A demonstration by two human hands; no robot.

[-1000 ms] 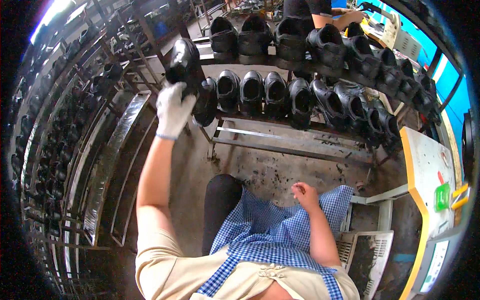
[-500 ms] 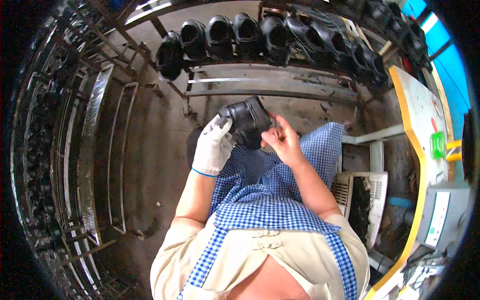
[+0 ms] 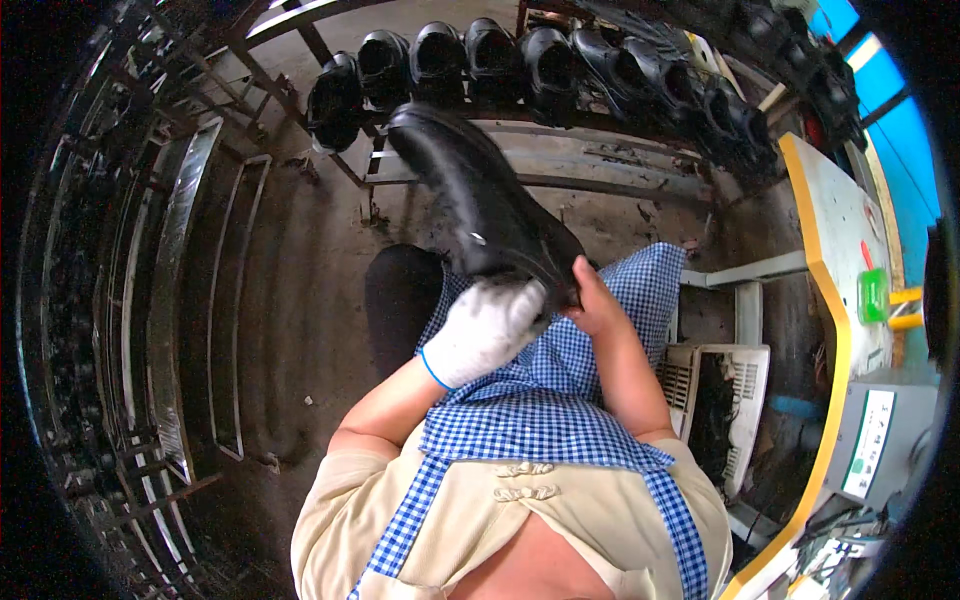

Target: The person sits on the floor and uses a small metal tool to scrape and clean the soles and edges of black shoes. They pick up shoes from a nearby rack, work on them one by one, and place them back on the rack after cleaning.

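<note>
A glossy black leather shoe (image 3: 468, 190) is held above my lap, tilted, its toe pointing up and to the left. My left hand (image 3: 490, 328), in a white knitted glove with a blue cuff edge, is closed at the shoe's opening; its fingertips are partly hidden there. My bare right hand (image 3: 597, 302) grips the heel end, the thumb against the side and the other fingers out of sight behind it. Below the hands lies my blue-and-white checked apron (image 3: 545, 375).
A rack (image 3: 540, 182) ahead carries a row of black shoes (image 3: 437, 62). Metal frames (image 3: 190, 300) stand at the left. On the right are a yellow-edged table (image 3: 838, 230), a green container (image 3: 873, 297), a grey box (image 3: 885, 435) and a white slatted crate (image 3: 745, 400).
The shoe has swung round, so its long upper and toe now show. My left hand has moved down and right to its opening; my right hand has shifted slightly to grip the heel end.
</note>
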